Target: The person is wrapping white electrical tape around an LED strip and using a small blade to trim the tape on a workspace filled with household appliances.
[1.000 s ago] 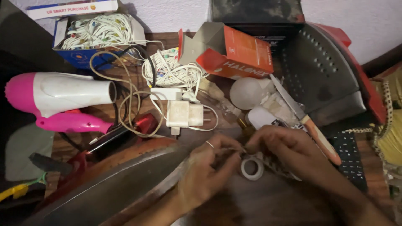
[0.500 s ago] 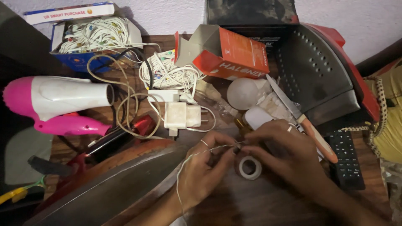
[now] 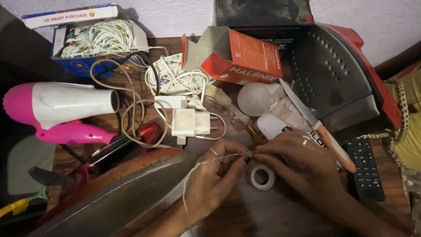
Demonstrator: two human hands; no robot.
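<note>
Both hands are pinching a thin twisted wire (image 3: pixel 219 159) near the front of the cluttered desk (image 3: pixel 280 215): the left hand (image 3: pixel 215 182) is closing its grip on the wire's left stretch, the right hand (image 3: pixel 302 166) is gripping its right end between fingertips. A white tape roll (image 3: pixel 262 177) is lying just beneath. The strand is looking fine enough to slip or snap if pulled unevenly, and the knife (image 3: pixel 318 125) is lying close to the right hand's knuckles, risking a nick.

— What lies along the table's (image 3: pixel 175 41) left edge?
— A pink-and-white hair dryer (image 3: pixel 61 107).
— And by the back edge?
— An open orange carton (image 3: pixel 245 59), a white bulb (image 3: pixel 253 98) before it.
</note>
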